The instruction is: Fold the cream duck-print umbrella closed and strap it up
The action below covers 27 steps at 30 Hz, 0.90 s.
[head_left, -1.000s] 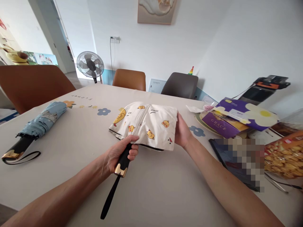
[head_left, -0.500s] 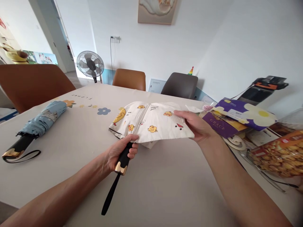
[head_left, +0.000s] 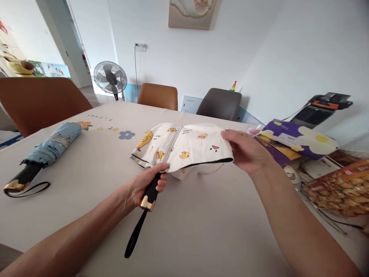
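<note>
- Left hand (head_left: 152, 181): wrapped around the handle (head_left: 150, 193) of the white umbrella (head_left: 170, 152), thumb pressed on the lower edge of the cloth (head_left: 197, 149).
- Right hand (head_left: 243, 151): pinches the right edge of the cloth between thumb and fingers; some fingers are hidden.
- Handle: black, smooth, rod-shaped, ending in a shiny gold-coloured cap (head_left: 147, 203). A flat black strap (head_left: 135, 235) trails from it.
- Cloth: thin and white, printed with yellow cartoon figures; a raised fold runs up its middle. A dark underside (head_left: 210, 162) shows along the right lower edge.
- Position: the white umbrella is over the pale table (head_left: 201, 227). Its cloth spreads beyond the left hand on both sides and reaches the right hand.
- Blue umbrella (head_left: 57, 143): wrinkled, bundled cloth, lying on the table well apart, left of both hands.
</note>
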Each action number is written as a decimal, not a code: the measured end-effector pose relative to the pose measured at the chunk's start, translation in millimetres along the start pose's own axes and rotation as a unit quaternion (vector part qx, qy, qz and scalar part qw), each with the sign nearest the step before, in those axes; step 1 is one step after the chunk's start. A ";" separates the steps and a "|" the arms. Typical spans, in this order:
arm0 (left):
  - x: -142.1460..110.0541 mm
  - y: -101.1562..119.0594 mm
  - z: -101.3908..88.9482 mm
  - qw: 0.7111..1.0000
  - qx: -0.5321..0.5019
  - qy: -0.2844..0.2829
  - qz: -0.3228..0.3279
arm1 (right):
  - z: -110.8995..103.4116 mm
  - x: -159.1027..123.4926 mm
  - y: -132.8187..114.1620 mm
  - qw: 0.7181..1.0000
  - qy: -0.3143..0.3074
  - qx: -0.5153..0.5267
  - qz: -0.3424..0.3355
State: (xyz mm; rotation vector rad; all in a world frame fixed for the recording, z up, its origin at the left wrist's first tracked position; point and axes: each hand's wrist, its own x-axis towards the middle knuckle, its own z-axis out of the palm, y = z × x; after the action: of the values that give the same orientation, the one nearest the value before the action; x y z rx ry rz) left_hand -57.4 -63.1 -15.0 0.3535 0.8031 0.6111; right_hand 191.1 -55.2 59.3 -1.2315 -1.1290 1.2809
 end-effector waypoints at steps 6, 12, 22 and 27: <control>1.1 -8.6 -0.9 0.996 0.035 -0.058 -0.053 | 32.4 2.2 -8.2 0.996 -0.021 0.058 -0.057; -2.5 -11.9 -0.6 0.994 0.067 -0.081 -0.040 | 59.4 30.0 -15.1 0.993 -0.099 0.058 -0.021; -4.6 -18.3 2.6 0.979 0.198 -0.043 -0.001 | 88.2 58.4 -4.9 0.980 -0.153 0.099 0.076; -2.8 -18.4 3.0 0.983 0.175 -0.034 -0.037 | 105.4 84.3 -24.9 0.983 -0.118 0.136 0.023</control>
State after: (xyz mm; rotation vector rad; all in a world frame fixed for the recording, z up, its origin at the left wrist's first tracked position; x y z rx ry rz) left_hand -49.7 -79.3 -20.9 0.6597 0.8556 0.3840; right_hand 87.6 31.9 82.9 -0.9262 -1.0524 1.5896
